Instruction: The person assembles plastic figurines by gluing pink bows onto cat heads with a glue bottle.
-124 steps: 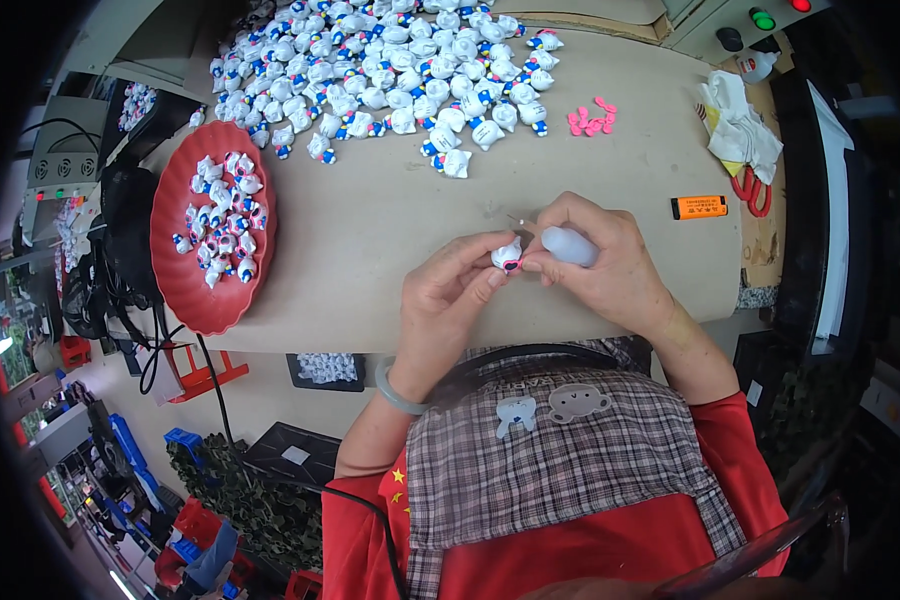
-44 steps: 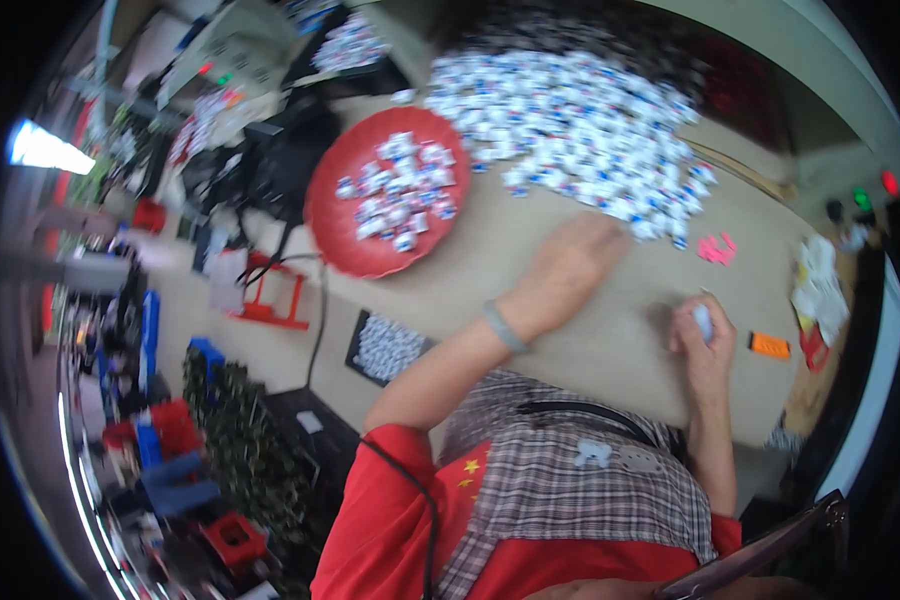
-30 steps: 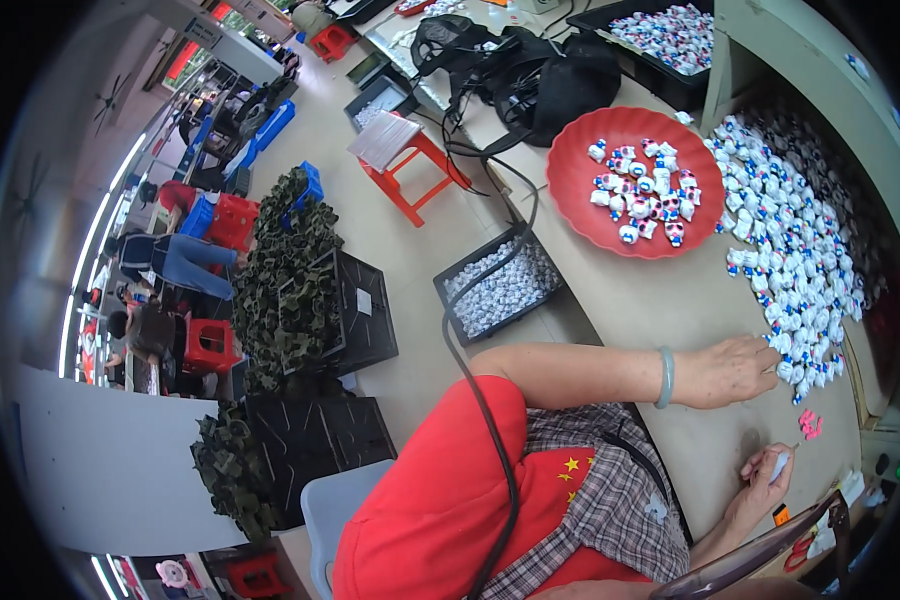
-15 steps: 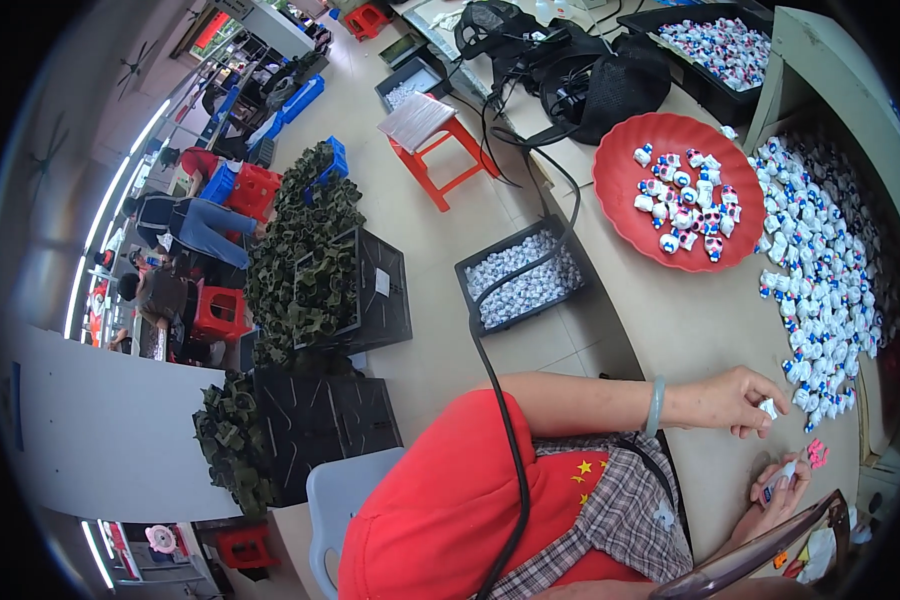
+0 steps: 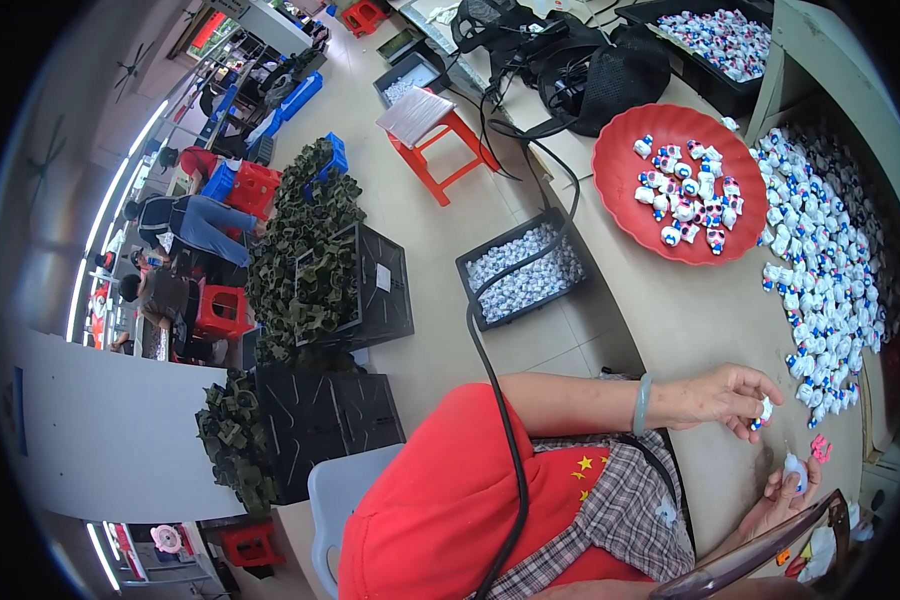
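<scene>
White figurine (image 5: 761, 413) in the left fingers (image 5: 759, 382), small pale bottle (image 5: 795, 474) in the right fingers (image 5: 813, 475), near pink pieces (image 5: 820, 448).

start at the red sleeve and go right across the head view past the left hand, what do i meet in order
Red sleeve → forearm → bracelet → left hand → white figure at its fingertips → white bottle → pink bits

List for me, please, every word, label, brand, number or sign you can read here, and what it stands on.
No text can be read.
White label on the black crate: too small to read.
Small bottle in the right hand: any print is too small and blurred.
</scene>
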### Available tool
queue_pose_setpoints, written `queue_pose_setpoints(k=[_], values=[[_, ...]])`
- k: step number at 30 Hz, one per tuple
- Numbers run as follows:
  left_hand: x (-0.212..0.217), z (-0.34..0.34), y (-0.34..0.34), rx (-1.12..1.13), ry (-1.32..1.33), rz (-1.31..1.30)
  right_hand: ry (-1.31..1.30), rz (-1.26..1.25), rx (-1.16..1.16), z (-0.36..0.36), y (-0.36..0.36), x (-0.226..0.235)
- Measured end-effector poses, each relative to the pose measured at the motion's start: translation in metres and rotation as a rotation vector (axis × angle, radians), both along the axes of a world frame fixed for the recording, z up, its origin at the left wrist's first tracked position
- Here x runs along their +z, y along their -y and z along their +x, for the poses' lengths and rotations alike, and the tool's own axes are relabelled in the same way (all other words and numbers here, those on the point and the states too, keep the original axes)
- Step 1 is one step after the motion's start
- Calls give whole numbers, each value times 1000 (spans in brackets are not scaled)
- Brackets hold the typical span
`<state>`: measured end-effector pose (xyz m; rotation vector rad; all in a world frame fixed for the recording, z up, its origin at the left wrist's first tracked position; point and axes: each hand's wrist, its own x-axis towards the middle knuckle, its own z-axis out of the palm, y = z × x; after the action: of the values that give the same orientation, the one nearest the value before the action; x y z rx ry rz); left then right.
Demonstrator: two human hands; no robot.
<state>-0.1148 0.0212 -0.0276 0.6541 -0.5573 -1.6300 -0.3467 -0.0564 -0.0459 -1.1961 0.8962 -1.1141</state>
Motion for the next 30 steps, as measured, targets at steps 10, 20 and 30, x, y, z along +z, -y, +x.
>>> queue_pose_setpoints(k=[10, 20, 30], values=[[4, 6, -12, 120, 248, 17, 41, -6, -73, 38, -7, 37], [16, -5, -2, 145, 338, 21, -137, -453, -83, 36, -13, 39], [10, -8, -4, 198, 353, 10, -192, -562, -101, 33, -15, 35]])
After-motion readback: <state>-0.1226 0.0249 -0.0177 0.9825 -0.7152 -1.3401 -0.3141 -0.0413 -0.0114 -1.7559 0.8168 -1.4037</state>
